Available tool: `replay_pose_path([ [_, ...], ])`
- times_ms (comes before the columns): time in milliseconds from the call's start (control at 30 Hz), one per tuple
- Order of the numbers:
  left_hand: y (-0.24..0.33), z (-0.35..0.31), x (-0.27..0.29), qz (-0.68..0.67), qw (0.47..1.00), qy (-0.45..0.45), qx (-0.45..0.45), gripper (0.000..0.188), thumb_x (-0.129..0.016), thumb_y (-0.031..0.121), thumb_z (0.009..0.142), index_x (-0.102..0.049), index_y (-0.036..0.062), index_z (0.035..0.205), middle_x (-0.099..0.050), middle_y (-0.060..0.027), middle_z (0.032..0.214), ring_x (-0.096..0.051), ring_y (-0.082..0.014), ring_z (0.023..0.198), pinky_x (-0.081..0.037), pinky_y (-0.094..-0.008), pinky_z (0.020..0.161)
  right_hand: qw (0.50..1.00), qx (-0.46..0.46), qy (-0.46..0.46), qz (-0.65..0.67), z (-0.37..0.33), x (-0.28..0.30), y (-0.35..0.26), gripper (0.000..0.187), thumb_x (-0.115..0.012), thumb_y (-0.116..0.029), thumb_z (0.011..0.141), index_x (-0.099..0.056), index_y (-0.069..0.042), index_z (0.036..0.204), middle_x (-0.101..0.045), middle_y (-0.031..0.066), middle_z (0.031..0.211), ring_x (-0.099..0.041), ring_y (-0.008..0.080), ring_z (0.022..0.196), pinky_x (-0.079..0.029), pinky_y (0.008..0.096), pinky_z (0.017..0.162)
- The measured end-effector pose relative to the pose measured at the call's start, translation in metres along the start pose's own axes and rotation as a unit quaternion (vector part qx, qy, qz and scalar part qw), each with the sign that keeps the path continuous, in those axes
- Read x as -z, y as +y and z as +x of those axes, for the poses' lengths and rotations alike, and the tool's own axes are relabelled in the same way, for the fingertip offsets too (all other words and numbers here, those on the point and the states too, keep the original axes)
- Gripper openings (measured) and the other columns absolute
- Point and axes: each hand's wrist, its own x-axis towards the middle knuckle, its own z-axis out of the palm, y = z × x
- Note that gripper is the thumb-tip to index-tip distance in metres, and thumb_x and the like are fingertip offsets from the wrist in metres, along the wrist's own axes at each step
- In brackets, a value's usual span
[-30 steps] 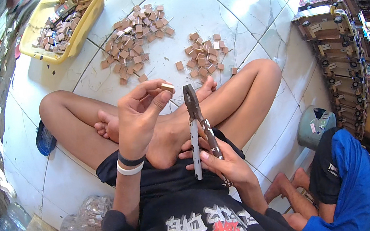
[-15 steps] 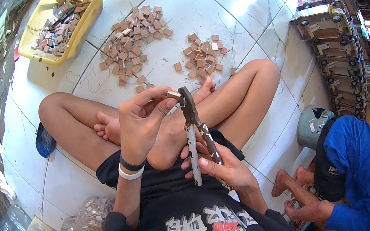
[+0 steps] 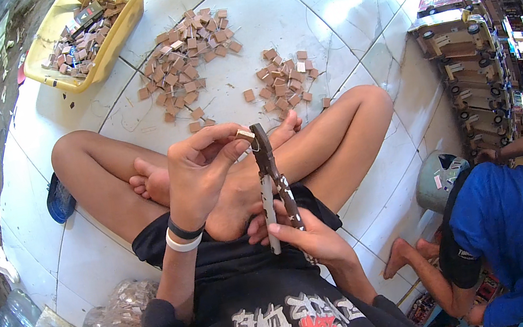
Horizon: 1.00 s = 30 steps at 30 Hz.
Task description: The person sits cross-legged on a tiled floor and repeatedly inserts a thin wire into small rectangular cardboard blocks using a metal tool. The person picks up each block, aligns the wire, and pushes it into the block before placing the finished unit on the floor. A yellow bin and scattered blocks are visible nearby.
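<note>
Between the thumb and fingers of my left hand is a small brown wooden block with a thin, curved wire at its side. My right hand is wrapped round the handles of a pair of pliers, dark with worn white paint. The pliers' jaws point away from me, right beside the block and its wire. Whether they grip the wire is too small to tell. On the tiles beyond my crossed legs lie a larger pile of similar blocks and a smaller pile, with thin wires sticking out.
A yellow basin with more blocks stands far left. Toy wooden trucks are stacked along the right. A person in blue sits close at my right, near a grey-green bucket. A blue sandal lies by my left knee.
The pliers' handle ends have moved slightly away from me, while the block stays by the jaws. The person at right has bent forward, one arm now reaching toward the stacked trucks.
</note>
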Motion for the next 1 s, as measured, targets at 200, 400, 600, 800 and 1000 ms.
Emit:
replay_pose_path([
  [200,-0.006,0.000,0.004,-0.002,0.999,-0.046,-0.008,0.021,-0.073,-0.010,0.096,-0.075,-0.0080,0.117,-0.077,-0.0117,0.109,-0.075,-0.0159,0.102,-0.061,-0.0288,0.093,0.997,-0.004,0.048,-0.055,0.013,0.004,0.030,0.016,-0.061,-0.017,0.109,-0.059,-0.002,0.115,-0.058,0.0028,0.088,-0.058,0.0142,0.082,-0.049,0.0312,0.076],
  [400,-0.006,0.005,0.004,-0.002,0.997,-0.075,-0.037,0.024,-0.072,-0.013,0.094,-0.075,-0.0077,0.118,-0.077,-0.0131,0.111,-0.074,-0.0170,0.104,-0.061,-0.0289,0.093,0.982,0.017,0.111,-0.150,0.010,0.006,0.040,0.015,-0.060,-0.018,0.110,-0.057,-0.003,0.110,-0.052,0.0006,0.082,-0.051,0.0107,0.071,-0.042,0.0278,0.064],
  [600,-0.009,0.004,-0.003,0.026,0.998,-0.041,-0.031,0.024,-0.074,-0.004,0.096,-0.075,-0.0068,0.120,-0.079,-0.0150,0.111,-0.075,-0.0164,0.101,-0.060,-0.0294,0.092,0.974,0.018,0.219,-0.061,0.020,0.009,0.041,0.028,-0.060,-0.027,0.112,-0.058,-0.002,0.126,-0.054,-0.0001,0.085,-0.053,0.0095,0.073,-0.049,0.0274,0.066],
  [800,-0.058,0.040,-0.018,0.162,0.986,-0.001,0.028,0.031,-0.076,0.012,0.094,-0.075,-0.0067,0.120,-0.080,-0.0210,0.112,-0.078,-0.0226,0.102,-0.059,-0.0322,0.093,0.963,0.037,0.265,-0.036,0.022,0.014,0.036,0.047,-0.055,-0.026,0.114,-0.048,0.004,0.150,-0.066,0.0122,0.121,-0.066,0.0212,0.111,-0.054,0.0355,0.095],
  [1000,-0.090,0.072,0.012,0.397,0.913,0.084,-0.046,0.030,-0.081,0.013,0.089,-0.077,0.0048,0.117,-0.079,-0.0160,0.114,-0.076,-0.0319,0.105,-0.057,-0.0399,0.095,0.967,0.049,0.250,0.023,0.015,0.010,0.027,0.056,-0.057,-0.028,0.113,-0.043,0.005,0.156,-0.066,0.0140,0.127,-0.065,0.0214,0.116,-0.053,0.0353,0.099],
])
